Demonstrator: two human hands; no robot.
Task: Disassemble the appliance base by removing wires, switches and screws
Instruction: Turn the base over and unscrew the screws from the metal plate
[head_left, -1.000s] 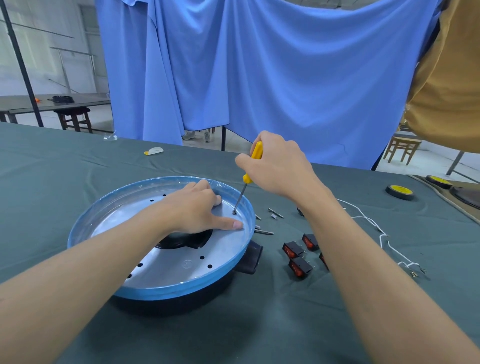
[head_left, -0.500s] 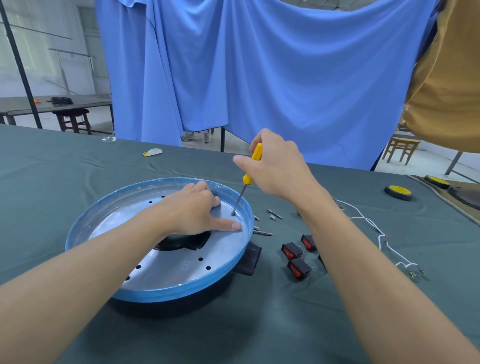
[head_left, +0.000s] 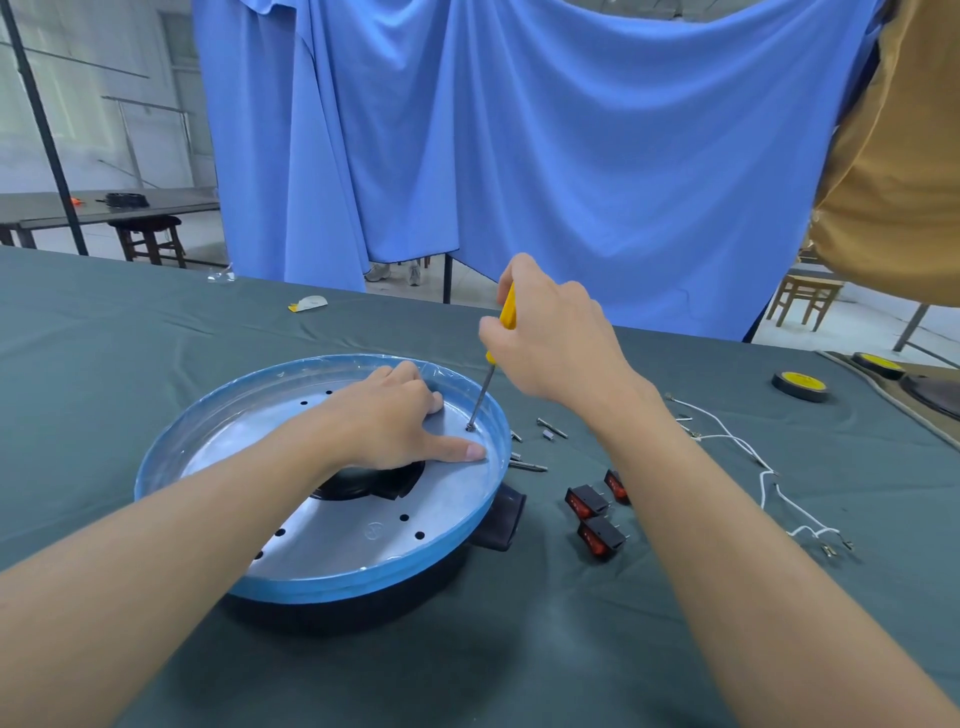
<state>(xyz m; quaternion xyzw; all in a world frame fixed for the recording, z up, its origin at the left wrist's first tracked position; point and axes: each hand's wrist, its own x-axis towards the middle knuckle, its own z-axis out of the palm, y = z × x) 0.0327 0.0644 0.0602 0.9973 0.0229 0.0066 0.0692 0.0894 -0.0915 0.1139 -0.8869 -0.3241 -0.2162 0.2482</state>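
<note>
While left hand (head_left: 384, 415) rests open on appliance base (head_left: 332, 545), right hand (head_left: 556, 348) grips screwdriver (head_left: 508, 306), tip on screw (head_left: 470, 427)

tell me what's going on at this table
A person is taking apart a round appliance base. The right hand holds a yellow screwdriver with its tip on a screw near the edge, while the left hand presses on the metal plate. Red switches, white wires and small metal bits lie on the cloth beside it.

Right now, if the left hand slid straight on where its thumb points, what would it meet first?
Probably the blue rim of the appliance base: the left hand lays its thumb flat on the metal plate, tip near it. The screwdriver seems off that line.
</note>
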